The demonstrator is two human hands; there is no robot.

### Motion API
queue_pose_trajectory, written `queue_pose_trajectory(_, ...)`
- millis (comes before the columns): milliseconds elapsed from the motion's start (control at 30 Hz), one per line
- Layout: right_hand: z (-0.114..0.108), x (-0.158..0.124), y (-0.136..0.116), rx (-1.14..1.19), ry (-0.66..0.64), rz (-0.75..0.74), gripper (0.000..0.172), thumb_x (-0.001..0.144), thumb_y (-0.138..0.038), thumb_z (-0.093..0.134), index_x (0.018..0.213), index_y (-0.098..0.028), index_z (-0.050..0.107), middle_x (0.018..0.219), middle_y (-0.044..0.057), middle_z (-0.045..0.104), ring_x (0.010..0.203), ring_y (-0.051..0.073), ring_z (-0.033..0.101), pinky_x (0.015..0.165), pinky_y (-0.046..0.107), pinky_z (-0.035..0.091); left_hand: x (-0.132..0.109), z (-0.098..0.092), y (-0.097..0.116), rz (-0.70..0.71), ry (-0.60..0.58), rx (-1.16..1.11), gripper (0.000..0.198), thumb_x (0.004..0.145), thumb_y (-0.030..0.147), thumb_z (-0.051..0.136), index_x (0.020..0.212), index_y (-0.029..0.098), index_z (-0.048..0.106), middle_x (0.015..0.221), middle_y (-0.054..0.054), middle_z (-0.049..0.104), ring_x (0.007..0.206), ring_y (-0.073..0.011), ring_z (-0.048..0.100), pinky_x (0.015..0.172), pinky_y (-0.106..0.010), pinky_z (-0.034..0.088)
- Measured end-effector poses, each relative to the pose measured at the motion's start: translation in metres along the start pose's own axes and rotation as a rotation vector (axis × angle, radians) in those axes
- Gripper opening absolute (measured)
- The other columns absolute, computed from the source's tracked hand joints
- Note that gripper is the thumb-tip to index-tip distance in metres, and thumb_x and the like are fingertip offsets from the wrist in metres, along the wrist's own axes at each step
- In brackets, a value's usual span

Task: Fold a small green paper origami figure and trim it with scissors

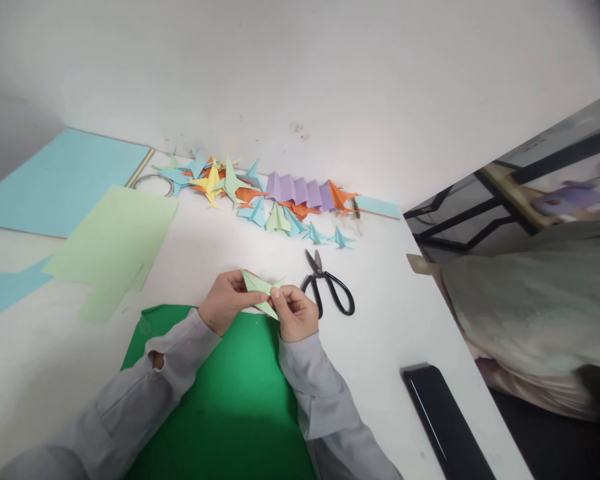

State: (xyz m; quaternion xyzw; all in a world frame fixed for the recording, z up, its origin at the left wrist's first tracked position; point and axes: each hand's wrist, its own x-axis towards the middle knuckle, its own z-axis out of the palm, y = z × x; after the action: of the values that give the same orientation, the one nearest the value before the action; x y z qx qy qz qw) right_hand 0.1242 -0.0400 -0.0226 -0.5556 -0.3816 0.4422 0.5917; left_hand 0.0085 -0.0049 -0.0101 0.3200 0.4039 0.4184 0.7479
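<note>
L hand & R hand: fingers pinched tight on pale-green paper piece over green sheet. Looks mid-fold; next crease prob needs edges lined up, firm press.

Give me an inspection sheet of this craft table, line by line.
Surface: white table, with a dark green sheet under the hands.
Work pieces: pale green folded paper, held above the dark green sheet.
Clutter: black-handled scissors just right of the hands; row of folded paper figures along the wall; pale green sheet, blue sheet and blue scrap at left; thin ring; black flat object near the right edge.
Hands: left hand and right hand both pinch the folded paper.
Cables: nothing seen.
Surroundings: white wall; pale cloth bundle beside the table, right.
</note>
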Motion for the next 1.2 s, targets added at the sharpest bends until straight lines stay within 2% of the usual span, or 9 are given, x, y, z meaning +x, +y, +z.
queue_pose_trajectory(367,-0.002,-0.002,0.0,-0.029,-0.031,-0.02,0.025,0.071,-0.038,0.061,0.059,-0.017,0.053,0.05,-0.003,0.053,0.046,0.008,0.044,0.045,0.022,0.036,-0.002,0.003,0.003,-0.041,-0.024,-0.071,0.022,0.044,0.014,0.077,0.059,0.012,0.061,0.053,0.001,0.063,0.049,-0.0108,0.055,0.05,-0.023,0.042)
queue_pose_trajectory(500,-0.004,-0.001,0.004,-0.045,-0.074,-0.028,0.028,0.074,-0.04,0.058,0.059,-0.017,0.052,0.049,-0.004,0.05,0.043,0.008,0.041,0.044,0.021,0.033,-0.002,0.003,0.003,-0.054,-0.05,-0.105,0.023,0.045,0.014,0.078,0.061,0.012,0.061,0.053,0.0,0.063,0.048,-0.0108,0.056,0.049,-0.023,0.042)
queue_pose_trajectory(767,-0.001,-0.002,0.011,0.154,-0.127,0.087,0.032,0.071,-0.045,0.061,0.059,-0.018,0.05,0.043,-0.006,0.047,0.036,0.007,0.038,0.039,0.021,0.025,-0.004,0.005,0.005,-0.102,-0.129,-0.183,0.02,0.049,0.014,0.076,0.063,0.011,0.062,0.056,-0.001,0.064,0.05,-0.0129,0.058,0.051,-0.026,0.047)
queue_pose_trajectory(833,-0.001,-0.001,0.009,0.157,-0.113,0.1,0.032,0.071,-0.044,0.062,0.058,-0.017,0.051,0.043,-0.006,0.048,0.037,0.007,0.039,0.039,0.021,0.026,-0.004,0.005,0.005,-0.109,-0.119,-0.185,0.02,0.05,0.015,0.076,0.063,0.011,0.062,0.056,-0.001,0.064,0.049,-0.0133,0.058,0.05,-0.027,0.047)
queue_pose_trajectory(1000,0.0,-0.001,0.006,0.063,-0.044,0.028,0.027,0.072,-0.039,0.063,0.059,-0.017,0.055,0.046,-0.005,0.05,0.041,0.007,0.041,0.042,0.022,0.029,-0.003,0.005,0.003,-0.059,0.0,-0.113,0.022,0.048,0.012,0.077,0.063,0.011,0.061,0.055,0.0,0.064,0.05,-0.0121,0.058,0.049,-0.024,0.046)
queue_pose_trajectory(1100,-0.001,-0.001,0.007,0.082,-0.075,0.038,0.026,0.072,-0.038,0.062,0.059,-0.017,0.055,0.047,-0.005,0.051,0.042,0.008,0.042,0.043,0.022,0.03,-0.002,0.004,0.002,-0.044,-0.01,-0.1,0.021,0.048,0.014,0.077,0.062,0.011,0.06,0.054,0.0,0.064,0.049,-0.0119,0.057,0.048,-0.024,0.045)
queue_pose_trajectory(1200,-0.001,0.0,0.01,0.182,-0.128,0.086,0.033,0.074,-0.045,0.058,0.056,-0.017,0.054,0.046,-0.004,0.05,0.041,0.008,0.042,0.043,0.023,0.03,-0.003,0.003,0.002,-0.046,-0.027,-0.11,0.019,0.05,0.016,0.076,0.061,0.011,0.06,0.052,0.001,0.062,0.046,-0.0116,0.056,0.047,-0.024,0.045)
